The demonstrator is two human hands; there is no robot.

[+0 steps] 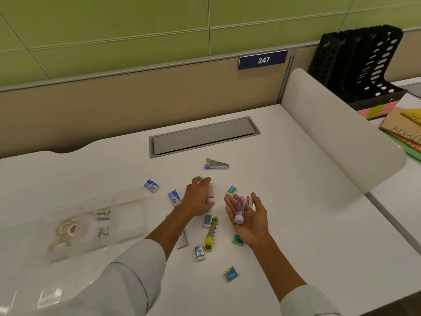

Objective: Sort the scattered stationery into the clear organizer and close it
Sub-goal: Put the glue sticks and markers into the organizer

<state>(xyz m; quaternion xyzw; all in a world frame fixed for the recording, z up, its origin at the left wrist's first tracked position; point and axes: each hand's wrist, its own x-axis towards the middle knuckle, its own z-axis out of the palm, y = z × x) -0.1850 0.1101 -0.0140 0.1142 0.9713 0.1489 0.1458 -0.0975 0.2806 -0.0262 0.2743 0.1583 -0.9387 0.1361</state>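
Office cubicle, numbered partition plate, white desk with cable hatch, black file racks, probably folders alongside

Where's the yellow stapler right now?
In the head view, the yellow stapler lies on the white desk near centre, just below the left hand and left of the right hand, beside a small teal box.

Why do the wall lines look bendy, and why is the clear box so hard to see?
Head view: the wide lens curves the wall lines near the edges; the clear box is see-through on a white desk, and the soft light casts only faint shadows.
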